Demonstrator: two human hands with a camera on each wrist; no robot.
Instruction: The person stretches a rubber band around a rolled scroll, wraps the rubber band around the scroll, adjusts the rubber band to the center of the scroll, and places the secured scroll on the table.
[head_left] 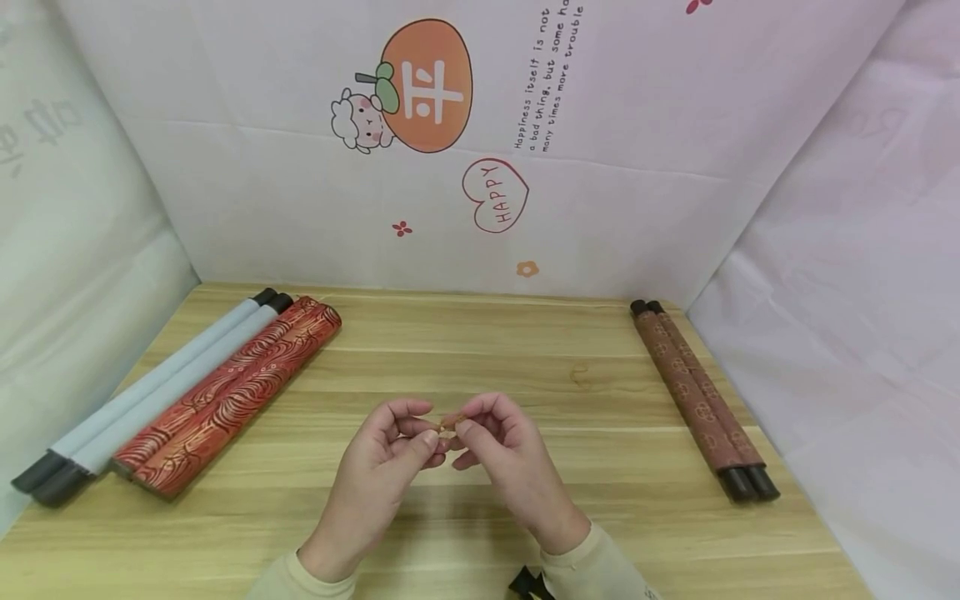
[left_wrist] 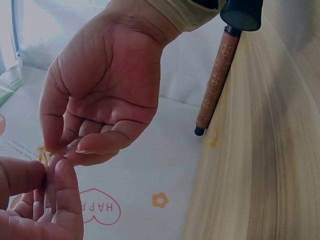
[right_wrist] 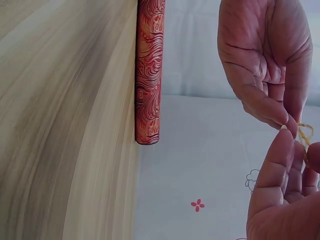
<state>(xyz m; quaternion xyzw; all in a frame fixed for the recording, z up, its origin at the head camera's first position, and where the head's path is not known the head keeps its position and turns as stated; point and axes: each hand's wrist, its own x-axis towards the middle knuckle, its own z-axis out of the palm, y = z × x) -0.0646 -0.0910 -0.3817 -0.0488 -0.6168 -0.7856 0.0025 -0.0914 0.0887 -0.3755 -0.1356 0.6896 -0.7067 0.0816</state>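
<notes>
A thin yellow rubber band (right_wrist: pixel 305 132) is pinched between both hands over the table. In the head view my left hand (head_left: pixel 386 475) holds one side of the band with thumb and fingertips. From the other side my right hand (head_left: pixel 517 467) pinches it, the two sets of fingertips almost meeting. Most of the band is hidden by the fingers. The left wrist view shows the right hand (left_wrist: pixel 107 95) in the middle and the left hand (left_wrist: pixel 42 205) at lower left. Behind the right hand lies another thin yellowish loop (head_left: pixel 580 375) on the table.
On the left lie two light-blue rolls (head_left: pixel 172 375) with black ends beside two red patterned rolls (head_left: pixel 232 396). Two brown flower-patterned rolls (head_left: pixel 697 387) lie along the right edge. White printed cloth (head_left: pixel 300 200) walls the wooden table (head_left: pixel 480 342). A black object (head_left: pixel 531 583) is near the right sleeve.
</notes>
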